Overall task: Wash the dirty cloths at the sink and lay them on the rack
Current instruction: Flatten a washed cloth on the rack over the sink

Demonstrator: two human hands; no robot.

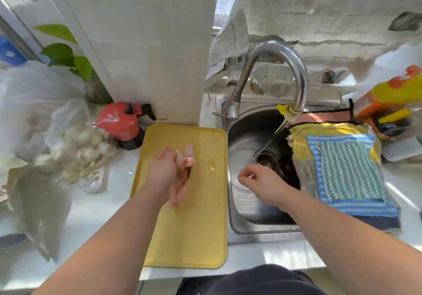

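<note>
Pink cloth (182,176) motion-blurred, weave unreadable; left grip (163,169) wraps it, fingertips out of sight. Right grip (260,182) curled over sink (246,228): pinching anything, cannot tell. Yellow cloth (301,143) mostly buried under blue-green cloth (347,169). Yellow bottle (395,93) cut by right edge. Plastic bag (34,111) smeared.

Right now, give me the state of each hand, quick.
Left hand: fingers curled round the pink cloth, above the yellow tray.
Right hand: fingers loosely curled, nothing visible in it, over the sink.
</note>
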